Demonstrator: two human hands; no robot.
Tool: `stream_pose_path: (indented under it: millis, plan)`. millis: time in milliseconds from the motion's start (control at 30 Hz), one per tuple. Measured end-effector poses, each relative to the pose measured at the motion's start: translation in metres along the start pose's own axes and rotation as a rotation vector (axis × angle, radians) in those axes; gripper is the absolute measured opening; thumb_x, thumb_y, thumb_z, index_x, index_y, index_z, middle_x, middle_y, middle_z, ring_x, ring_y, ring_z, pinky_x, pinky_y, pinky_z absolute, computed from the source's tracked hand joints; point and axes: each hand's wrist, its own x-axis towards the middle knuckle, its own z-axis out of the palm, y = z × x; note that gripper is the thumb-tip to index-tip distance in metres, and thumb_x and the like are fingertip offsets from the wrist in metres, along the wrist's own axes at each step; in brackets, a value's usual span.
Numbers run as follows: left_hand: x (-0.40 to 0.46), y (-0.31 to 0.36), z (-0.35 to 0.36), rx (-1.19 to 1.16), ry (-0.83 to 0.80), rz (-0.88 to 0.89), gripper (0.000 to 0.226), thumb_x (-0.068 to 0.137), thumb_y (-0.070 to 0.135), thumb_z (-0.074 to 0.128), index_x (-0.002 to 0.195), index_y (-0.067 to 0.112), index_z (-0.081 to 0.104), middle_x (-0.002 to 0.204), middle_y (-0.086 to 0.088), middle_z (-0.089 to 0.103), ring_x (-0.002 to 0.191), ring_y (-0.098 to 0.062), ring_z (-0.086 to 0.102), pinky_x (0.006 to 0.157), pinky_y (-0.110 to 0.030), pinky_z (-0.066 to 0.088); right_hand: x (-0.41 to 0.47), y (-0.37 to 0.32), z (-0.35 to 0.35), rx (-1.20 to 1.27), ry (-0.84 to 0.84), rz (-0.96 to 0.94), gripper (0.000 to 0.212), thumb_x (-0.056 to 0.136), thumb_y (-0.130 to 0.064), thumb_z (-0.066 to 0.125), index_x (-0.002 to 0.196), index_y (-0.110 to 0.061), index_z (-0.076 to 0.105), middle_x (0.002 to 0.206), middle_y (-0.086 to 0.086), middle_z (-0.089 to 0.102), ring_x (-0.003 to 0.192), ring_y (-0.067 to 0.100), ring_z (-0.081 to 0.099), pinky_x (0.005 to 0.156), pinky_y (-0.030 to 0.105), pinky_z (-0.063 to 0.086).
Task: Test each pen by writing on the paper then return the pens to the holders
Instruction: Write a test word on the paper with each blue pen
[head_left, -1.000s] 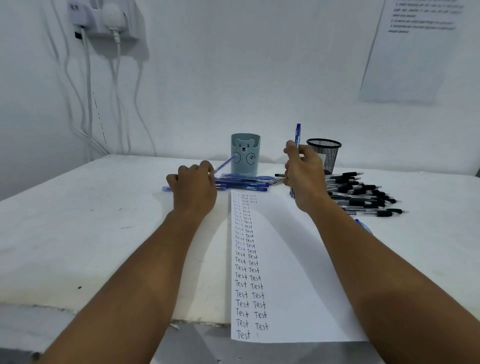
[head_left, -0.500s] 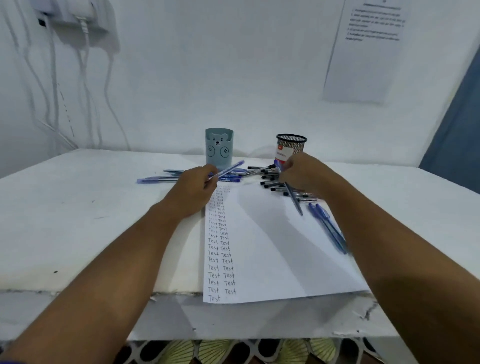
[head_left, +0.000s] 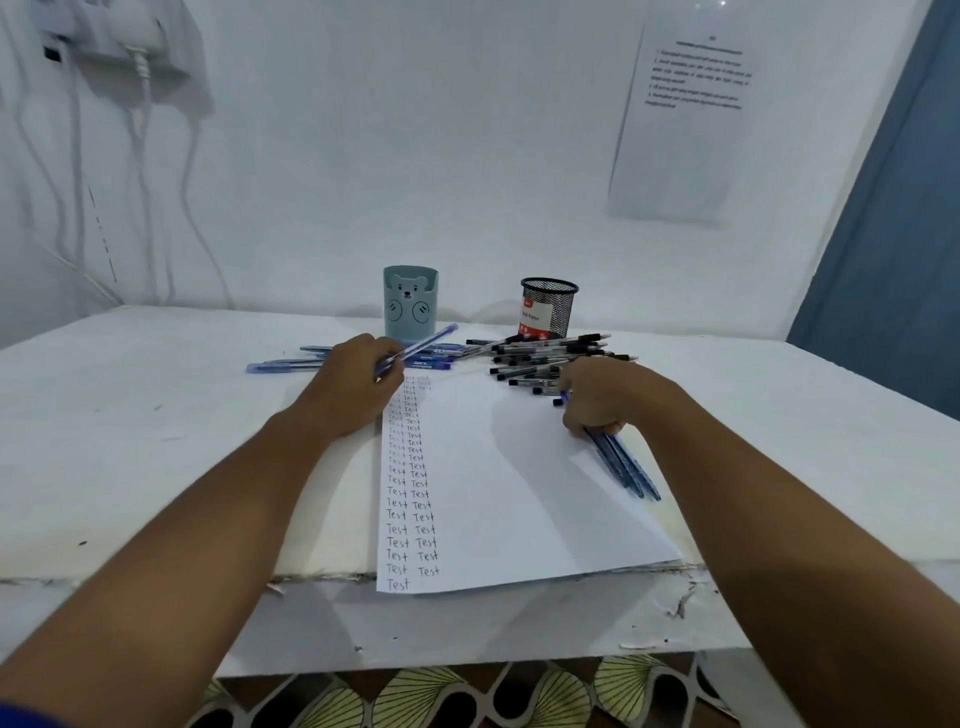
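Right hand (head_left: 597, 397) now down gripping blue pens (head_left: 623, 467)

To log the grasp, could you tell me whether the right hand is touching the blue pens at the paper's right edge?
Touching. The head view shows the right hand with fingers curled round the upper ends of the blue pens, whose lower ends rest on the paper.

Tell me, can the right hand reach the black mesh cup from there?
Probably yes. The right hand sits just in front of the black mesh cup, with only the pile of black pens lying low between them. Its grip already holds blue pens, though.
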Motion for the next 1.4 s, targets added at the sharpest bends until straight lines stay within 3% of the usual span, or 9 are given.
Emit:
stream_pose_path:
  millis: [133,267,500,767,867,933,1000,1200,1400]
  plan:
    - [0.0,0.0,0.0,-0.028,-0.005,-0.011,0.02,0.094,0.017,0.055,0.111,0.011,0.065,0.086,-0.007,0.059,0.078,-0.019,0.053,0.068,-0.026,0.033,0.005,0.001,0.001,-0.017,0.02,0.001,0.031,0.081,-0.003,0.064,0.111,0.003,0.067,0.072,0.013,0.059,0.06,0.027,0.053,0.059,0.03,0.046]
    - [0.0,-0.001,0.0,-0.044,-0.001,-0.006,0.019,0.095,0.016,0.053,0.11,0.011,0.065,0.088,-0.007,0.061,0.081,-0.02,0.054,0.07,-0.028,0.036,0.005,-0.002,-0.001,-0.081,0.029,-0.012,0.006,0.081,-0.005,0.068,0.079,-0.001,0.064,0.064,0.009,0.056,0.058,0.025,0.053,0.064,0.031,0.049]
    - [-0.001,0.002,-0.002,-0.05,-0.011,-0.015,0.018,0.095,0.016,0.054,0.108,0.012,0.065,0.091,-0.007,0.063,0.085,-0.023,0.057,0.076,-0.034,0.042,0.003,-0.005,-0.002,-0.195,0.031,0.05,0.03,0.082,-0.006,0.068,0.057,-0.007,0.05,0.028,0.0,0.044,0.048,0.021,0.048,0.061,0.028,0.045]
    - [-0.002,0.004,-0.004,-0.09,-0.027,-0.043,0.013,0.095,0.016,0.051,0.104,0.016,0.061,0.068,0.001,0.056,0.061,-0.013,0.047,0.058,-0.024,0.036,0.006,-0.016,-0.001,-0.205,0.047,0.056,0.025,0.08,-0.003,0.066,0.061,-0.006,0.05,0.061,0.006,0.05,0.053,0.02,0.047,0.054,0.023,0.041]
    - [-0.002,0.002,-0.004,-0.101,-0.04,-0.039,0.013,0.095,0.017,0.051,0.104,0.02,0.061,0.065,-0.001,0.055,0.058,-0.014,0.045,0.057,-0.026,0.035,0.016,-0.026,0.005,-0.17,0.14,0.002,0.022,0.086,-0.005,0.056,0.068,-0.007,0.044,0.077,0.005,0.051,0.073,0.024,0.052,0.062,0.027,0.042]
    - [-0.001,0.0,-0.004,-0.103,-0.053,-0.035,0.015,0.097,0.018,0.05,0.107,0.021,0.061,0.067,-0.001,0.056,0.06,-0.014,0.046,0.058,-0.028,0.035,0.024,-0.035,0.007,-0.145,0.202,-0.04,0.004,0.089,-0.008,0.052,0.087,-0.004,0.053,0.098,0.011,0.058,0.09,0.029,0.056,0.072,0.032,0.046]
    - [0.0,-0.001,-0.003,-0.099,-0.059,-0.034,0.018,0.098,0.019,0.049,0.112,0.02,0.061,0.068,0.002,0.055,0.061,-0.012,0.046,0.059,-0.028,0.035,0.032,-0.045,0.009,-0.104,0.261,-0.07,0.024,0.091,-0.011,0.052,0.113,-0.003,0.057,0.115,0.014,0.06,0.101,0.031,0.058,0.074,0.033,0.046]
    - [0.003,-0.005,-0.002,-0.106,-0.087,-0.027,0.025,0.101,0.023,0.046,0.123,0.021,0.059,0.08,0.004,0.057,0.071,-0.007,0.05,0.062,-0.021,0.036,0.06,-0.071,0.02,0.505,0.43,-0.21,0.031,0.093,-0.021,0.057,0.122,-0.008,0.059,0.117,0.011,0.064,0.107,0.029,0.059,0.082,0.032,0.046]
    - [0.006,-0.007,0.0,-0.11,-0.117,-0.022,0.028,0.1,0.024,0.048,0.124,0.019,0.061,0.072,0.011,0.056,0.067,-0.006,0.051,0.064,-0.013,0.037,0.072,-0.077,0.042,1.166,0.374,-0.282,0.015,0.096,-0.022,0.06,0.104,-0.011,0.065,0.086,0.005,0.071,0.066,0.015,0.06,0.056,0.029,0.045]
